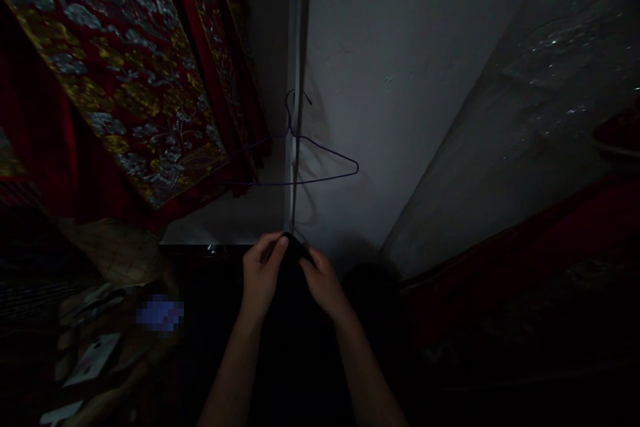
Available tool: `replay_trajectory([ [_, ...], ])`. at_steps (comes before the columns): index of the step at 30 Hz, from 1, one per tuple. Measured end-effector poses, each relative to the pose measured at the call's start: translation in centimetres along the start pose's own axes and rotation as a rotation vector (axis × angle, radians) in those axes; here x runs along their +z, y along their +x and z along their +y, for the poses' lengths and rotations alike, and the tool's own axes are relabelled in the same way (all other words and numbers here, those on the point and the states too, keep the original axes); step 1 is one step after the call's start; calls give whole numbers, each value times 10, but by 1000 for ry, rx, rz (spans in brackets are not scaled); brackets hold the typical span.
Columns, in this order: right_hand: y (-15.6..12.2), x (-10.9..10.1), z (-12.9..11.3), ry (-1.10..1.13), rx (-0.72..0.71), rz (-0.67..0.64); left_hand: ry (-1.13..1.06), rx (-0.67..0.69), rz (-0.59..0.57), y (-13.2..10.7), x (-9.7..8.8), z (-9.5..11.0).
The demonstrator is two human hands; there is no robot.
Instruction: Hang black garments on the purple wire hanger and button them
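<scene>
My left hand (263,265) pinches a piece of black cloth (296,248) between thumb and fingers, near the lower middle of the view. On the cloth's other side, my right hand (323,280) grips it too, with the fingers partly hidden. Below the hands the cloth merges into deep shadow, so its shape and full extent are lost. Just beyond the hands, a thin dark wire hanger (327,149) hangs in front of a narrow upright metal strip (294,33). Nothing hangs on its visible part, and neither hand touches it.
Red cloths with gold and silver embroidery (135,90) hang at upper left. A pale wall (380,80) stands ahead. Clear plastic sheeting (475,167) and red fabric (525,233) are on the right. At lower left, a blurred blue patch (161,313) lies among dim clutter.
</scene>
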State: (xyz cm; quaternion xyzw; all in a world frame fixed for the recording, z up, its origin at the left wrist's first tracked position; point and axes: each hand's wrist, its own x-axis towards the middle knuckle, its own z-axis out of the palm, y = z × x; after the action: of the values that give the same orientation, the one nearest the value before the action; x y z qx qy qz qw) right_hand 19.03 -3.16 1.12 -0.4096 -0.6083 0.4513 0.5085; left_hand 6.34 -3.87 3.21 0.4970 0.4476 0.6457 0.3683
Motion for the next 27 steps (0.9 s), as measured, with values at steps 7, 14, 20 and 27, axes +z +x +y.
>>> replay_trajectory([
  [7, 30, -51, -58, -147, -82, -443, 138, -218, -509, 2, -33, -40],
  [14, 108, -95, -91, -192, -425, 106, 520, -86, -783, 22, -68, -45],
  [20, 177, -98, -34, -273, -271, 179, 646, 18, -550, 66, -107, -5],
  [27, 163, -123, -26, -258, -214, -59, 875, 31, -475, 121, -148, 2],
])
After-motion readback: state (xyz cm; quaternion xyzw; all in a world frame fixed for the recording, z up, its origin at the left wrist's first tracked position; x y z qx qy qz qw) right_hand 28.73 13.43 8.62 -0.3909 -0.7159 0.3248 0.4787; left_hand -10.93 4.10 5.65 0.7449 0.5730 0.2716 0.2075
